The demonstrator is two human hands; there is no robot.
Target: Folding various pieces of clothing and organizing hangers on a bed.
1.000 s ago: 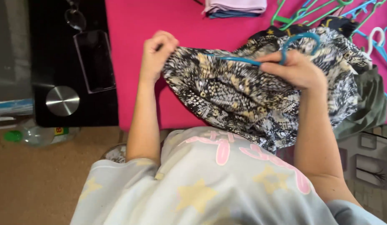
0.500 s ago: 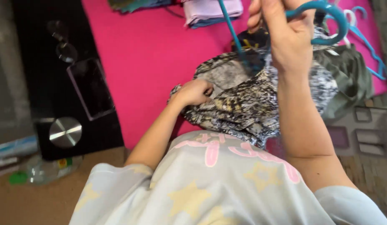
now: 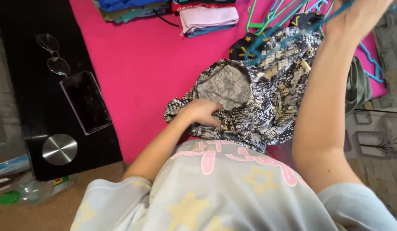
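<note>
The spotted cloth lies bunched on the pink bed. The left hand presses its fingers into it at 7 o'clock. The right hand, at 1 o'clock, grips a blue hanger.

Bright, even daylight saturates the pink bedspread. Motion blur smears the raised right hand and blue hanger. Soft glare sits on the phone.
</note>
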